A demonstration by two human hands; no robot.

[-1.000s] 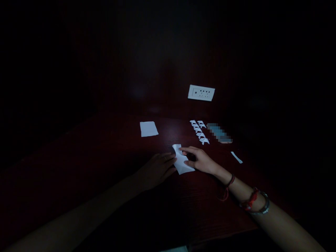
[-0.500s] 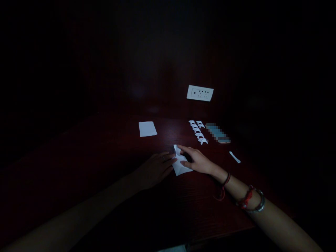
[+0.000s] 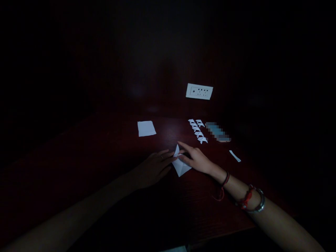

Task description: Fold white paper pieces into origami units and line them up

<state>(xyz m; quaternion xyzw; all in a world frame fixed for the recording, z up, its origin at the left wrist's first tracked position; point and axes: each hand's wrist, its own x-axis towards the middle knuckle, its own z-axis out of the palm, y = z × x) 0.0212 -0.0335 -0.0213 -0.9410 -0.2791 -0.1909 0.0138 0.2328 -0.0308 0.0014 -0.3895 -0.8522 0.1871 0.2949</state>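
A partly folded white sheet of paper (image 3: 181, 169) lies on the dark reddish table between my hands, its pointed lower corner toward me and a narrow flap raised at its far end. My right hand (image 3: 197, 159) bends over its right side, gripping the folded part between thumb and fingers; the exact contact is partly hidden. From the left, my left hand (image 3: 154, 168) reaches in with fingers stretched out, and their tips touch the paper's left edge. That hand is in shadow.
Beyond lie a stack of white paper (image 3: 146, 128), several small folded paper pieces (image 3: 196, 129) in rows, and a blurred phone-like object (image 3: 217, 132). A thin paper strip (image 3: 235, 156) is at the right. A socket plate (image 3: 199, 91) is on the back wall.
The paper's far flap now stands up more narrowly, and the right thumb has moved up toward it. My left fingers have shifted slightly along the left edge.
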